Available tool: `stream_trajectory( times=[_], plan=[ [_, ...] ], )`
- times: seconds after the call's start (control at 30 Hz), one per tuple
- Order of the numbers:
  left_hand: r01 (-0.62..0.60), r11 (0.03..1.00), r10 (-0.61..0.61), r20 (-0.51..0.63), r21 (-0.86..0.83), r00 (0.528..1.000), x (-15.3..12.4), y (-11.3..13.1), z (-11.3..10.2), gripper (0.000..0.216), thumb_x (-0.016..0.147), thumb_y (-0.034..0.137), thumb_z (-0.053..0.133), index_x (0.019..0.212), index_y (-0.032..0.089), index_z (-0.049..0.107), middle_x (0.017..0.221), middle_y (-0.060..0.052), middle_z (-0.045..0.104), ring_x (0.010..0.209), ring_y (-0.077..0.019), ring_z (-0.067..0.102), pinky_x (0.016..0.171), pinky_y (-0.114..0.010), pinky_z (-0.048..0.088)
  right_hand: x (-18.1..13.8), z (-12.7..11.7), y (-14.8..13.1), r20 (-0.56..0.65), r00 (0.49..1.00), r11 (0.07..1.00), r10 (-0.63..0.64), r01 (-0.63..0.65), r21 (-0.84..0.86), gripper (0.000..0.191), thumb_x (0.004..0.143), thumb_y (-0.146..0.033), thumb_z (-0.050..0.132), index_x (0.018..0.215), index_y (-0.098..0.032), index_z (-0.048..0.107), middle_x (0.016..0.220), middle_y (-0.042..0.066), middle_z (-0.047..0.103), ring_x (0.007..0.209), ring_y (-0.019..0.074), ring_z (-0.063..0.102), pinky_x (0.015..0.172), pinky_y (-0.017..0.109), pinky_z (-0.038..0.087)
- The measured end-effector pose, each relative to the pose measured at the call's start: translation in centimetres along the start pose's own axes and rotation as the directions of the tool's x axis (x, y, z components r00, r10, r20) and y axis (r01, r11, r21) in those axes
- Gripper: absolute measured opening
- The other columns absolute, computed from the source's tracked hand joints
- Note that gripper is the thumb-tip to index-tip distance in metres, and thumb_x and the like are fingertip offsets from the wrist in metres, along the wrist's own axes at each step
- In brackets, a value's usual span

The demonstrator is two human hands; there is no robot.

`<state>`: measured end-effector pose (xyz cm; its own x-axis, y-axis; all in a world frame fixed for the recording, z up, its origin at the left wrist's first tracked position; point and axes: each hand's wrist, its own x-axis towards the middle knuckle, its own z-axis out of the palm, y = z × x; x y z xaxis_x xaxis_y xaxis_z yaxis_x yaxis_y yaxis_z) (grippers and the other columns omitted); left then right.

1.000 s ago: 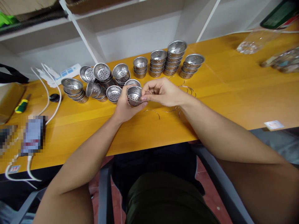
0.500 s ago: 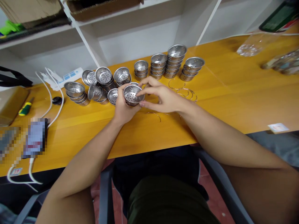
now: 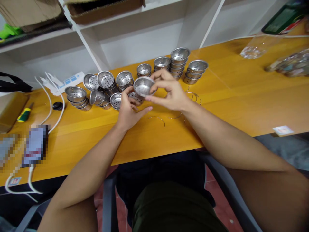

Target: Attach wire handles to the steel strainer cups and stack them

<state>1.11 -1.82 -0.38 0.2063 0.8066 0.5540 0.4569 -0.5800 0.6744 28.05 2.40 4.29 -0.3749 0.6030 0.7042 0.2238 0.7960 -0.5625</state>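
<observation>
My right hand [image 3: 169,91] grips a small perforated steel cup [image 3: 144,86] by its rim, lifted a little above the orange table [image 3: 231,96]. My left hand [image 3: 129,111] rests just below and left of it, fingers spread and empty, its tips close to a loose cup [image 3: 134,96] on the table. Behind stand neat stacks of cups [image 3: 178,62] to the right and a jumbled heap of cups [image 3: 101,88] to the left. Thin wire rings [image 3: 193,96] and a curved wire piece [image 3: 157,118] lie on the table near my right wrist.
White shelving [image 3: 135,38] rises behind the table. At the left lie a power strip [image 3: 69,79] with white cables, a green-handled screwdriver [image 3: 24,112] and a blurred device [image 3: 36,145]. A clear plastic bag [image 3: 256,48] sits at the far right, a small card [image 3: 283,130] near the front edge.
The cup has passed from my left hand to my right, which has lifted it up and slightly right. My left hand has let go and opened.
</observation>
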Motion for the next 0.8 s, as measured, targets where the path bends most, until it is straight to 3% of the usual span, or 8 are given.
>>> stream_trajectory(
  times=[0.07, 0.13, 0.23, 0.37, 0.5, 0.63, 0.8],
  plan=[
    [0.059, 0.996, -0.061, 0.018, 0.071, 0.998, -0.1, 0.6, -0.1, 0.091, 0.103, 0.047, 0.107, 0.171, 0.034, 0.048, 0.151, -0.011, 0.074, 0.091, -0.0166, 0.08, 0.083, -0.035, 0.071, 0.2, -0.9, 1.7, -0.154, 0.984, 0.994, 0.086, -0.094, -0.048, 0.063, 0.104, -0.093, 0.089, 0.111, -0.03, 0.089, 0.147, 0.015, 0.075, 0.149, 0.044, 0.073, 0.131, 0.073, 0.067],
    [0.077, 0.983, -0.089, 0.062, 0.166, 0.994, -0.1, 1.5, -0.4, 0.072, 0.105, 0.034, 0.102, 0.162, 0.029, 0.058, 0.145, -0.009, 0.077, 0.08, -0.0132, 0.075, 0.091, -0.039, 0.073, 0.3, -1.4, 3.1, -0.237, 0.959, 0.983, 0.152, -0.171, -0.064, 0.069, 0.103, -0.098, 0.086, 0.113, -0.03, 0.089, 0.148, 0.016, 0.075, 0.15, 0.0446, 0.073, 0.127, 0.071, 0.07],
    [0.091, 0.952, -0.139, 0.15, 0.291, 0.979, -0.1, 2.8, -0.8, 0.06, 0.104, 0.031, 0.101, 0.153, 0.023, 0.068, 0.143, -0.009, 0.081, 0.079, -0.0156, 0.076, 0.1, -0.047, 0.072, 0.1, -1.0, 3.8, -0.233, 0.953, 0.978, 0.194, -0.207, -0.034, 0.071, 0.101, -0.099, 0.088, 0.115, -0.03, 0.088, 0.146, 0.015, 0.074, 0.14, 0.0415, 0.077, 0.121, 0.067, 0.074],
    [0.041, 0.946, -0.119, 0.228, 0.322, 0.966, 0.0, 3.6, -1.1, 0.046, 0.107, 0.031, 0.097, 0.146, 0.022, 0.075, 0.138, -0.009, 0.082, 0.097, -0.0224, 0.083, 0.096, -0.043, 0.069, -0.1, 0.4, 2.6, -0.149, 0.972, 0.983, 0.183, -0.18, 0.036, 0.068, 0.1, -0.097, 0.091, 0.113, -0.03, 0.088, 0.142, 0.014, 0.076, 0.134, 0.0397, 0.078, 0.122, 0.07, 0.072],
    [-0.011, 0.97, -0.034, 0.181, 0.245, 0.983, 0.0, 3.1, -0.9, 0.044, 0.107, 0.021, 0.093, 0.146, 0.025, 0.072, 0.132, -0.005, 0.081, 0.09, -0.0161, 0.076, 0.088, -0.035, 0.066, -0.2, 1.2, 2.1, -0.068, 0.983, 0.985, 0.171, -0.169, 0.029, 0.073, 0.097, -0.102, 0.089, 0.108, -0.029, 0.088, 0.14, 0.014, 0.08, 0.138, 0.0404, 0.078, 0.123, 0.069, 0.07],
    [-0.079, 0.975, 0.07, 0.05, 0.209, 0.996, 0.0, 2.5, -0.8, 0.037, 0.107, 0.015, 0.089, 0.134, 0.027, 0.067, 0.136, -0.004, 0.072, 0.079, -0.0094, 0.064, 0.084, -0.032, 0.066, -0.3, 1.5, 2.7, -0.059, 0.984, 0.986, 0.166, -0.164, 0.04, 0.076, 0.097, -0.104, 0.087, 0.106, -0.028, 0.088, 0.138, 0.014, 0.081, 0.134, 0.0384, 0.079, 0.117, 0.064, 0.071],
    [-0.017, 0.972, 0.037, -0.079, 0.236, 0.996, 0.0, 2.1, -0.8, 0.055, 0.102, 0.012, 0.093, 0.142, 0.028, 0.057, 0.149, -0.008, 0.063, 0.084, -0.0098, 0.065, 0.083, -0.034, 0.067, -0.3, 2.0, 2.9, -0.073, 0.98, 0.982, 0.184, -0.18, 0.055, 0.08, 0.096, -0.107, 0.084, 0.106, -0.028, 0.087, 0.137, 0.014, 0.082, 0.132, 0.0362, 0.079, 0.117, 0.061, 0.071]
  ],
)
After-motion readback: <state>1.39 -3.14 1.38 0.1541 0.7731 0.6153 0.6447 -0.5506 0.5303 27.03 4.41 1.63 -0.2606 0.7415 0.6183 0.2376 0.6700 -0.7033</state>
